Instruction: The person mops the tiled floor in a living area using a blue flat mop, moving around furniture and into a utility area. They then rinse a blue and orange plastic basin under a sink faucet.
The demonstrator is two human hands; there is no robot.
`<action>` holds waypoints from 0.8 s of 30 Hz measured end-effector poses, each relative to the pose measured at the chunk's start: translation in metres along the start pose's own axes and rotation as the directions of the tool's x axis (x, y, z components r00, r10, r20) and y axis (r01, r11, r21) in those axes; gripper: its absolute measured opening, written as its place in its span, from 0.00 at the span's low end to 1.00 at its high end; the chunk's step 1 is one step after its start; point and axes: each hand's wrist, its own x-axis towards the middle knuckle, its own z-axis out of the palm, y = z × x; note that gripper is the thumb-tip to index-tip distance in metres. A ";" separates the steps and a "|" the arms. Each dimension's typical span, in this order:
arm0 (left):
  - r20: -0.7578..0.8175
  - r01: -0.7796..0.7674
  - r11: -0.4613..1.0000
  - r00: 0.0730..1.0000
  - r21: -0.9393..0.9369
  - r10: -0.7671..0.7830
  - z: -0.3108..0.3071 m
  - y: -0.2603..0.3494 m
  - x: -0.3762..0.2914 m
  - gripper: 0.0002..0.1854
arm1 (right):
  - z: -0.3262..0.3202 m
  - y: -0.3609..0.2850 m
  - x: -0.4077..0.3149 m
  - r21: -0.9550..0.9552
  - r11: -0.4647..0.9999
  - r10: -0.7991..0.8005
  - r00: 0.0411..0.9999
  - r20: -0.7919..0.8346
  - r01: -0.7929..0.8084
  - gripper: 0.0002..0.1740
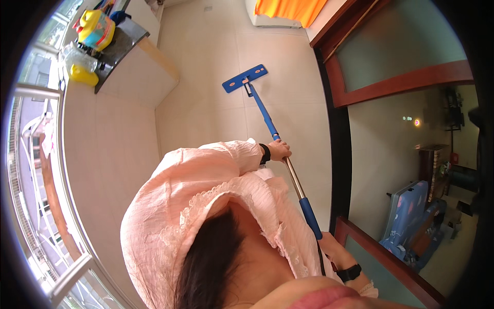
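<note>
A flat mop with a blue rectangular head (245, 78) rests on the pale tiled floor (204, 112) ahead of me. Its pole (295, 177), part blue and part bare metal, slants back towards my body on the right. Around the pole's middle, just below the upper blue section, my left hand (279, 150) is closed, with a black band on the wrist. Lower down, my right hand (330, 247) holds the end of the blue grip (309, 217); some of its fingers are hidden. It too has a black band at the wrist.
On the left, a dark counter top (125, 46) carries a yellow jug (95, 29) and a clear plastic bottle (79, 58), beside a window (38, 185). To the right runs a black door sill (339, 162) with wood-framed glass panels (401, 50). Orange cloth (289, 9) covers a white appliance (276, 22).
</note>
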 end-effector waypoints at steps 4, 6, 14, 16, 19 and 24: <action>-0.038 0.029 0.999 0.999 0.023 -0.028 -0.045 -0.070 0.010 0.14 | -0.002 -0.085 -0.002 -0.053 0.996 0.066 0.997 -0.044 -0.068 0.07; -0.057 0.037 0.999 0.998 0.005 -0.037 -0.066 -0.099 0.013 0.12 | 0.000 -0.125 0.009 -0.032 0.999 0.030 0.999 -0.045 -0.032 0.08; -0.066 0.092 0.986 0.994 0.142 -0.083 -0.182 -0.224 0.030 0.14 | -0.026 -0.277 0.067 -0.044 0.998 -0.046 0.999 -0.005 0.045 0.07; -0.044 0.260 0.949 0.966 0.181 -0.256 -0.209 -0.257 0.044 0.14 | -0.046 -0.325 0.078 -0.096 0.991 -0.089 0.996 0.010 0.089 0.07; -0.161 0.285 0.945 0.952 0.161 -0.259 -0.254 -0.314 0.062 0.11 | -0.069 -0.403 0.087 -0.086 0.971 -0.216 0.974 0.060 0.221 0.08; -0.258 0.415 0.899 0.892 0.140 -0.371 -0.314 -0.394 0.089 0.11 | -0.097 -0.539 0.087 -0.166 0.973 -0.154 0.986 0.070 0.163 0.10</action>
